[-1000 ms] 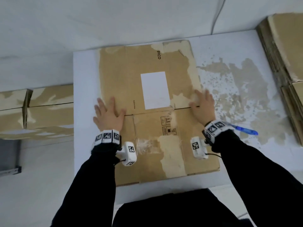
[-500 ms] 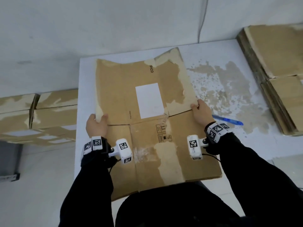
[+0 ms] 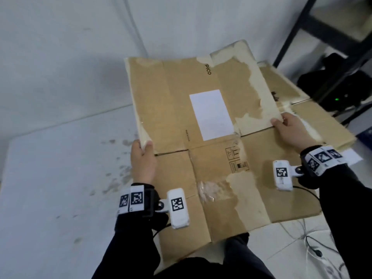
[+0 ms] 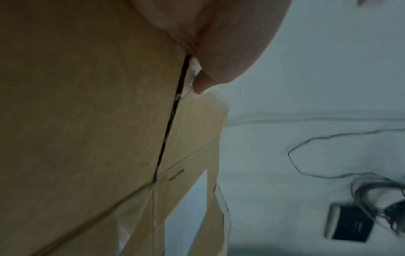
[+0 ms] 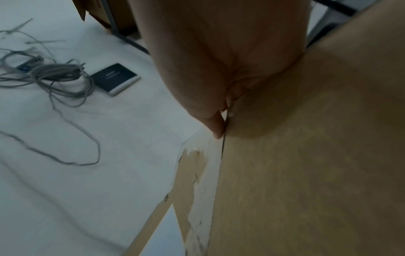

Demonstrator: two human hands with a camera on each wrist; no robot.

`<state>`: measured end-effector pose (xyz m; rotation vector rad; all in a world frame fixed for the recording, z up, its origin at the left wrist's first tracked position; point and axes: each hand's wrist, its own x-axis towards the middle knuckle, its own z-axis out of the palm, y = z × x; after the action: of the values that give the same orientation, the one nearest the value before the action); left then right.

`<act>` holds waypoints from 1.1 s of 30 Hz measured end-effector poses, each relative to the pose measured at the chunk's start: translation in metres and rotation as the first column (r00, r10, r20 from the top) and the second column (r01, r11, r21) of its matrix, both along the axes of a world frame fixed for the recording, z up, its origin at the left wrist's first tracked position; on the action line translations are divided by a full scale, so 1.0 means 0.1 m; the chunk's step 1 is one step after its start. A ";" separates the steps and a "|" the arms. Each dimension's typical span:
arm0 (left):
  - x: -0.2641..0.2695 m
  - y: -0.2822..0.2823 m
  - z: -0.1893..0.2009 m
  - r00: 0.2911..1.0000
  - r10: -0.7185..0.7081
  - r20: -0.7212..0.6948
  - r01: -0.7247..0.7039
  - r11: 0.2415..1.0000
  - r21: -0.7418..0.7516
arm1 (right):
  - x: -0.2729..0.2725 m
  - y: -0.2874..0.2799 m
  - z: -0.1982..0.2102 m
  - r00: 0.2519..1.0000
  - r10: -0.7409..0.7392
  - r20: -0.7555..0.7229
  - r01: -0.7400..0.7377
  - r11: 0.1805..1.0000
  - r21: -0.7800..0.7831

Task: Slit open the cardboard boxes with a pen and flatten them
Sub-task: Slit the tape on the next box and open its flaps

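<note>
A flattened brown cardboard box (image 3: pixel 181 109) with a white label and torn paper patches is held up off the white table (image 3: pixel 50 178), out to its right. My left hand (image 3: pixel 142 152) grips its left edge, thumb on top beside the slit between two flaps. My right hand (image 3: pixel 285 127) grips the right edge the same way. In the left wrist view the thumb pinches the cardboard (image 4: pixel 87 121) at the slit; in the right wrist view the cardboard (image 5: pixel 306 155) is pinched likewise. No pen is in view.
A stack of flattened cardboard (image 3: pixel 322 125) lies under and beyond the held box on the right. A black metal shelf frame (image 3: pixel 302 23) stands at the far right. Loose cables (image 5: pixel 54 78) and a dark booklet (image 5: pixel 116 78) lie on the floor.
Both hands went from pressing flat on the box to gripping its side edges, then lifted it off the table and carried it to the right over the cardboard stack.
</note>
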<state>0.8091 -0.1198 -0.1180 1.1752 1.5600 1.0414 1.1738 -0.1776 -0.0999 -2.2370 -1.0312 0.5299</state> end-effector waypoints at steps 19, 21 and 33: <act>3.50 0.76 -0.62 0.985 0.018 -0.172 -0.067 0.957 -0.281 | 2.73 0.61 -0.35 0.974 0.219 0.054 -0.203 0.956 -0.212; 3.61 0.78 -0.64 0.984 0.049 -0.172 -0.096 0.956 -0.277 | 2.55 0.57 -0.52 0.944 0.328 0.018 -0.312 0.911 -0.271; 3.59 0.41 -0.87 0.974 -0.186 -0.127 0.141 0.944 -0.297 | 2.23 0.52 -1.16 0.914 0.401 0.061 -0.278 0.730 -0.625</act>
<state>1.1682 -0.0785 -0.2046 1.1798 1.6364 0.6030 1.3964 -0.1253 -0.2159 -2.7037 -1.5725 0.9289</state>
